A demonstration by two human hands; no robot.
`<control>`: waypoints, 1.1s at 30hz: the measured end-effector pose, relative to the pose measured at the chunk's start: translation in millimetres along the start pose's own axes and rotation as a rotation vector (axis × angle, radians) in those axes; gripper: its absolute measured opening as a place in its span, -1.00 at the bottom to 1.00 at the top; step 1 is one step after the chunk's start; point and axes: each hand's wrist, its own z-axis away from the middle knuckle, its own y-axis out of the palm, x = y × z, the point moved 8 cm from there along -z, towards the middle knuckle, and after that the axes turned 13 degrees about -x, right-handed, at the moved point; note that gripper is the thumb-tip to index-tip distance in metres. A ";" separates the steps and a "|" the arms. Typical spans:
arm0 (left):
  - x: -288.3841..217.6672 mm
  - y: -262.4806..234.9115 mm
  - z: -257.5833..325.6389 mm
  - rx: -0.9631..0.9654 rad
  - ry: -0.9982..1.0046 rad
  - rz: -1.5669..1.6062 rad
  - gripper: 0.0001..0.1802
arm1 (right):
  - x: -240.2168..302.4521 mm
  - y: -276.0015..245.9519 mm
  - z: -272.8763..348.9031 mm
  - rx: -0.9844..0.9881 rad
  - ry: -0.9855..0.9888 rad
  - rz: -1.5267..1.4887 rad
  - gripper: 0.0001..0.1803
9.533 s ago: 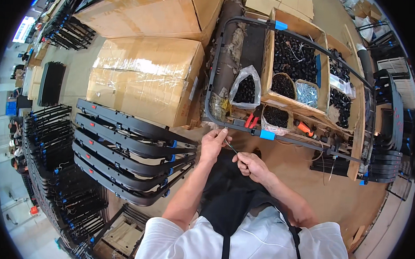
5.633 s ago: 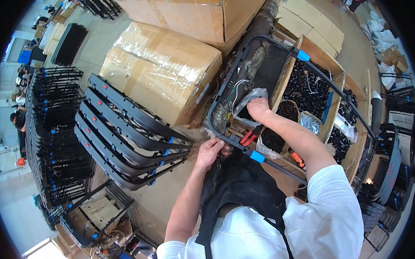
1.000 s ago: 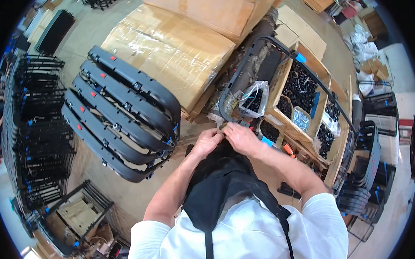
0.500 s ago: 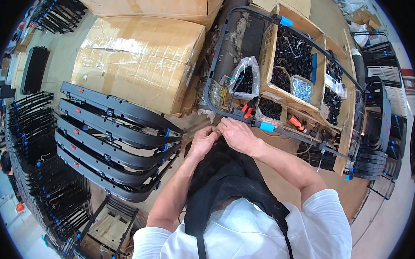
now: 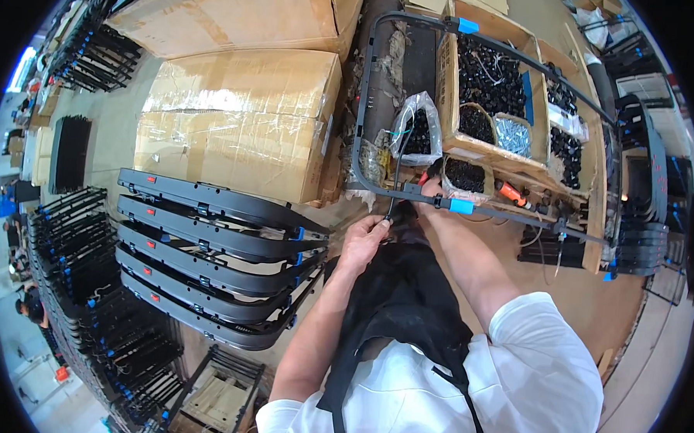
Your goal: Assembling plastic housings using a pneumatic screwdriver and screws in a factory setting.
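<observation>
L hand [image 5: 364, 240]: fingers pinching cable [image 5: 398, 168], which crosses frame's [image 5: 509, 218] near bar; far end unclear nr bag [image 5: 433, 127]. R hand [image 5: 435, 191] partly behind bar, nr pliers [image 5: 424, 178]; fingers hidden, can't tell grip.

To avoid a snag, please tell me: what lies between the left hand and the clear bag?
In the head view, the frame bar and a thin dark cord lie between the left hand and the bag.

Right of the grip, brown floor [image 5: 583, 308] is edged by a paler strip [image 5: 638, 368]. Beyond the grip, leftward, two cartons [image 5: 233, 153] are seen (light is reflected by their tape [image 5: 240, 96]). Far left of it, a bright patch [image 5: 20, 69], possibly a window, is seen.
</observation>
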 end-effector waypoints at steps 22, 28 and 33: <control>7.5 14.7 10.4 -0.031 -0.007 0.164 -0.72 | -0.6 -122.6 208.3 0.498 -0.189 -0.340 -0.60; 5.3 18.4 12.5 -0.065 0.039 0.082 -0.73 | 0.8 -123.2 202.0 0.352 -0.352 -0.389 -0.33; -2.2 15.5 16.5 -0.113 0.096 -0.014 -0.74 | 19.0 -141.8 210.8 0.378 -0.390 -0.378 -0.21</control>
